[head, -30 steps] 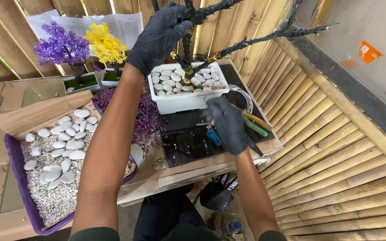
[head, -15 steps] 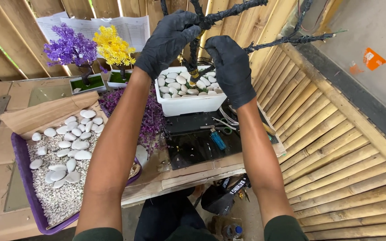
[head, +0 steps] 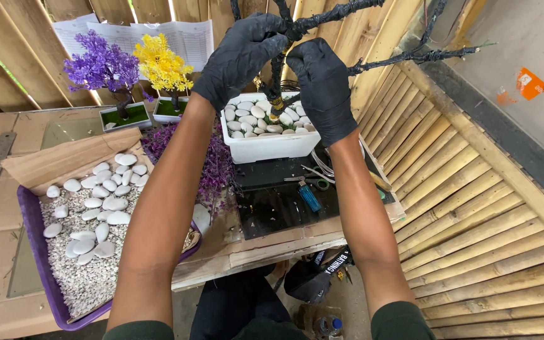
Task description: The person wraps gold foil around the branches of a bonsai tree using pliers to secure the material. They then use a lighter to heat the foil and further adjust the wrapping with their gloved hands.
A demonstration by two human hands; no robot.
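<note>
Left hand: the black-gloved left hand [head: 242, 58] is raised over the far side of the wooden workbench [head: 266, 242], fingers curled shut around the dark, wire-wrapped trunk of a bare artificial tree [head: 278, 69].
Right hand: the black-gloved right hand [head: 323, 85] sits just beside the left, touching the same trunk on its right side, fingers wrapped onto it.
Tree: it stands upright in a white rectangular plastic planter [head: 271, 146], with bare black branches [head: 410, 58] spreading right toward the slatted wall.
Planter: topped with smooth white pebbles [head: 253, 116], it rests on a black mat [head: 278, 204] near the bench's right edge.
Left end of bench: a purple tray of fine gravel and white stones [head: 83, 233].
Far left corner: a small purple-leaved tree [head: 101, 63] and a yellow-leaved one [head: 162, 63], each in a pot.
On the mat: a small blue lighter-like object [head: 310, 198].
</note>
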